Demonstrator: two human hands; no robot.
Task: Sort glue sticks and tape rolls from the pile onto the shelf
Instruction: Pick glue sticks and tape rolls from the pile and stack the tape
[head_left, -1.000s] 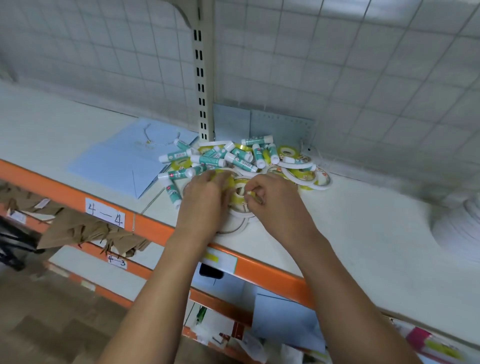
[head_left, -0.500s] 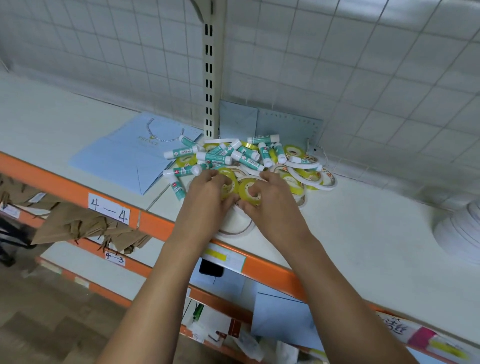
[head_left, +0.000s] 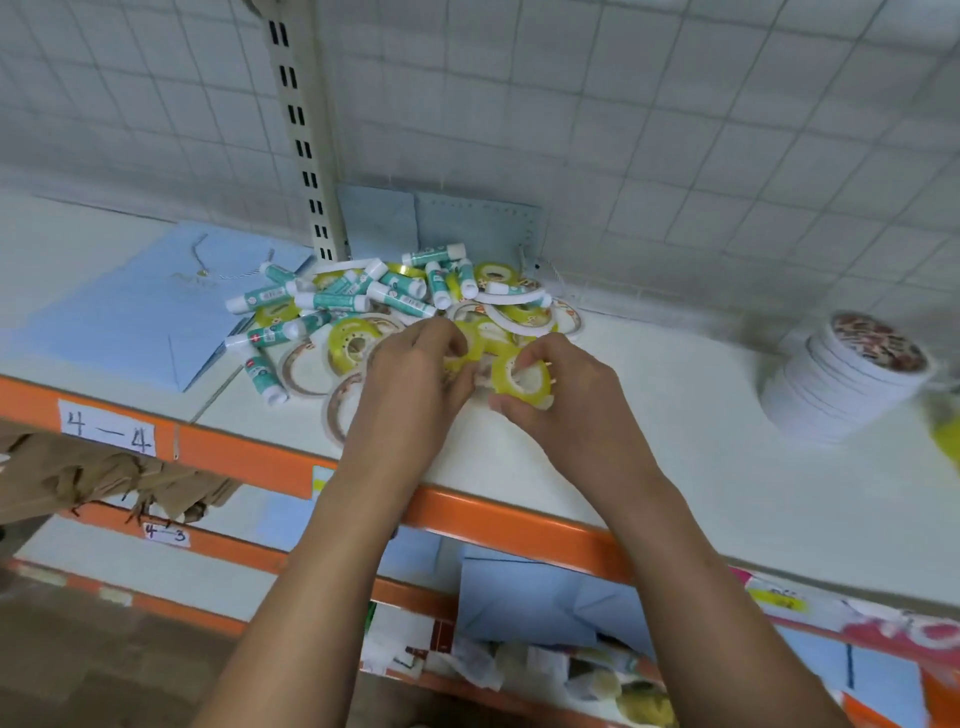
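Since each hand already has a roll, I'd lift both straight up before swinging away, so the loose rings underneath don't get dragged toward the shelf (head_left: 675, 467) edge. My right hand (head_left: 566, 415) is curled round a yellow tape roll (head_left: 519, 376), which is tipped up on edge with fingertips at its core. My left hand (head_left: 410, 400) pinches a second yellow roll (head_left: 467, 345) at its fingertips. The two hands are close together but not touching. The pile (head_left: 415, 301) lies directly beyond the fingertips, with the glue sticks (head_left: 332, 301) mostly past and to the left of the left hand. A stack of white rolls (head_left: 841, 395) stands well to the right of the right hand, and I judge it the likely spot for tape.
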